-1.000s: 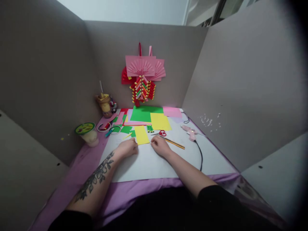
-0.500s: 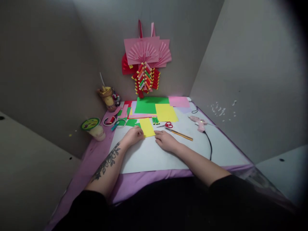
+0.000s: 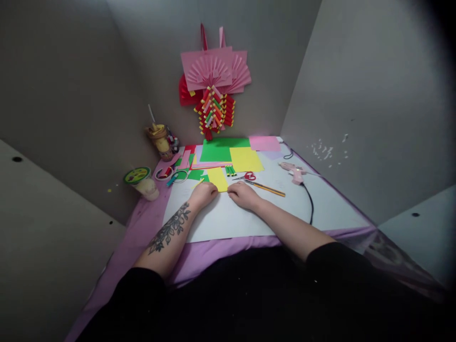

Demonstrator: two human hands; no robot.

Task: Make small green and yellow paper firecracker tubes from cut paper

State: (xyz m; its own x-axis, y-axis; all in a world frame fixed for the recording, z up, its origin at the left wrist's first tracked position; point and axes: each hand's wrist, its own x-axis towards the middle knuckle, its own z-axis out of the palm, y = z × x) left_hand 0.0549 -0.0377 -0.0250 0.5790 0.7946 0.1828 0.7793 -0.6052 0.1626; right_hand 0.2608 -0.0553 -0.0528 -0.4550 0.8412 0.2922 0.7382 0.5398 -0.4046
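Note:
A yellow paper piece (image 3: 217, 177) lies on the white sheet (image 3: 228, 221), its near edge between my hands. My left hand (image 3: 205, 193) has its fingers curled closed at the near left corner. At the near right corner, the bent fingers of my right hand (image 3: 242, 194) pinch the same edge. That edge looks slightly turned up; my fingertips are partly hidden. Just beyond are several small green paper rolls with yellow ends (image 3: 231, 170). Red-handled scissors (image 3: 249, 176) and a yellow-and-black craft knife (image 3: 267, 188) lie right of the paper.
A pink glue gun (image 3: 294, 171) with a black cord rests at right. Larger green (image 3: 221, 149) and yellow paper sheets (image 3: 245, 159) lie at the back. Tape rolls (image 3: 179, 176), a lidded cup (image 3: 142, 183) and a wrapped cup (image 3: 162, 142) stand left. Paper fan decorations (image 3: 213, 71) hang on the wall.
My left hand has moved right and closed in on the paper's near edge, nearer to my right hand. The near edge now looks turned up. The view has shifted slightly.

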